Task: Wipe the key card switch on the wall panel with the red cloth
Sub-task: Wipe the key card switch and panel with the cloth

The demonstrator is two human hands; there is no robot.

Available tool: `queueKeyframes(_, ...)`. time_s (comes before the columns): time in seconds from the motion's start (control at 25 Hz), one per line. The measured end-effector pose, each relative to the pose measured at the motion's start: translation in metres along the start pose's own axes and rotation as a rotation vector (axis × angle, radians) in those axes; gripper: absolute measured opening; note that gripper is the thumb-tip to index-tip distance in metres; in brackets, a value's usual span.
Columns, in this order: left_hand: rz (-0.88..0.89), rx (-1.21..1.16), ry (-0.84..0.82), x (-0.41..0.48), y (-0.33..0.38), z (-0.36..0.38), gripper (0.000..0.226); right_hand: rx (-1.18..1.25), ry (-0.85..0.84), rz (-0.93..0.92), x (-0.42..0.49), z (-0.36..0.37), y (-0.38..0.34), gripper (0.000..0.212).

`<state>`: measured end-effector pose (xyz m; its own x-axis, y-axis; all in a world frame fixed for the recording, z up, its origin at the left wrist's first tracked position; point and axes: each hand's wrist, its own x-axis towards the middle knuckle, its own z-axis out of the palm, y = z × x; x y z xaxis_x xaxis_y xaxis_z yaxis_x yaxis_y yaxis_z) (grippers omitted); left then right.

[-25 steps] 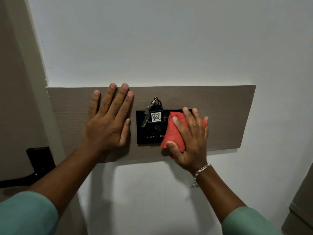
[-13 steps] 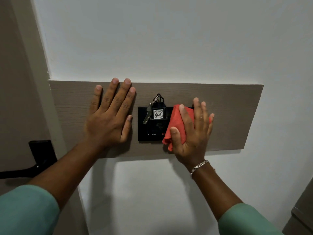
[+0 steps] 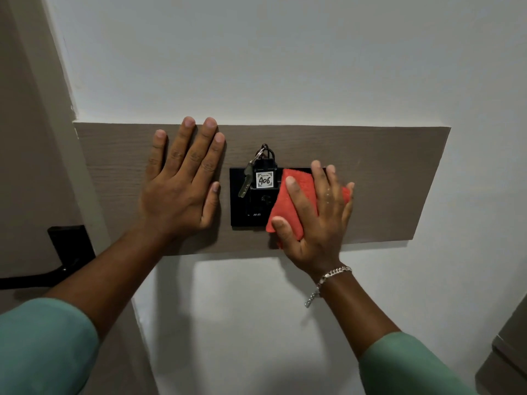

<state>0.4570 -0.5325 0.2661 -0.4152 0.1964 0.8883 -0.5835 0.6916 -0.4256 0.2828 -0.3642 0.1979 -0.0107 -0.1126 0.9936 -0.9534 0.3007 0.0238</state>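
A black key card switch (image 3: pixel 242 212) is set in a grey-brown wooden wall panel (image 3: pixel 385 181). A key fob tagged 406 (image 3: pixel 264 179) with a metal key (image 3: pixel 245 182) sticks out of its top slot. My right hand (image 3: pixel 316 220) presses a folded red cloth (image 3: pixel 293 203) flat against the right part of the switch, which it hides. My left hand (image 3: pixel 182 186) lies flat on the panel just left of the switch, fingers spread, holding nothing.
White wall surrounds the panel. At the left is a door frame with a black door handle (image 3: pixel 65 252). A grey cabinet corner (image 3: pixel 510 354) shows at the lower right.
My right hand with the cloth has shifted slightly up and back across the right side of the switch. The left hand stays planted on the panel.
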Motion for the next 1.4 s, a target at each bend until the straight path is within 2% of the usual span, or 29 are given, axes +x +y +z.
queueKeyframes(0.08, -0.003, 0.001, -0.001, 0.000, 0.000, -0.001, 0.070, -0.016, -0.062, -0.066, -0.012, -0.009, 0.019, 0.057)
queueKeyframes(0.12, -0.005, -0.001, -0.004, 0.000, 0.001, -0.001, 0.070, -0.017, -0.067, -0.012, -0.015, -0.011, 0.024, 0.057)
queueKeyframes(0.2, -0.003, -0.012, -0.010, 0.000, 0.002, -0.002, 0.070, 0.017, 0.001, 0.239, -0.015, -0.008, 0.017, 0.057)
queueKeyframes(0.32, -0.004, -0.019, -0.015, 0.000, 0.000, -0.002, 0.070, 0.110, 0.152, 0.637, -0.014, 0.008, -0.033, 0.059)
queueKeyframes(0.4, -0.008, -0.015, -0.011, -0.001, 0.000, -0.003, 0.070, 0.170, 0.232, 0.797, -0.014, 0.019, -0.064, 0.062)
queueKeyframes(0.48, -0.004, -0.027, -0.019, 0.000, 0.002, -0.004, 0.070, 0.214, 0.252, 0.878, -0.015, 0.026, -0.078, 0.063)
queueKeyframes(0.56, -0.002, -0.033, -0.032, 0.000, 0.000, -0.003, 0.070, 0.208, 0.197, 0.823, -0.022, 0.023, -0.076, 0.062)
queueKeyframes(0.68, -0.001, -0.025, -0.022, -0.001, 0.000, -0.003, 0.070, 0.104, 0.070, 0.523, -0.042, 0.014, -0.042, 0.059)
queueKeyframes(0.84, 0.002, -0.035, -0.012, 0.000, 0.000, -0.003, 0.070, 0.093, 0.045, 0.327, -0.036, 0.006, -0.002, 0.054)
queueKeyframes(0.92, 0.006, -0.038, -0.013, 0.001, -0.001, -0.003, 0.069, 0.119, 0.103, 0.378, -0.034, 0.003, 0.003, 0.051)
queueKeyframes(1.04, 0.003, -0.038, -0.013, 0.000, -0.001, -0.004, 0.069, 0.208, 0.305, 0.651, -0.022, -0.003, 0.003, 0.048)
queueKeyframes(1.08, 0.004, -0.041, -0.013, 0.000, 0.000, -0.004, 0.069, 0.254, 0.358, 0.658, -0.015, -0.006, 0.003, 0.048)
queueKeyframes(1.2, -0.002, -0.051, -0.019, 0.000, -0.001, -0.004, 0.069, 0.364, 0.406, 0.463, 0.009, -0.012, -0.007, 0.048)
queueKeyframes(1.28, -0.006, -0.056, -0.021, 0.000, -0.001, -0.006, 0.069, 0.378, 0.302, 0.329, 0.019, -0.009, -0.027, 0.050)
queueKeyframes(1.4, -0.009, -0.062, -0.024, 0.001, -0.001, -0.006, 0.069, 0.150, -0.005, 0.068, 0.006, 0.005, -0.049, 0.056)
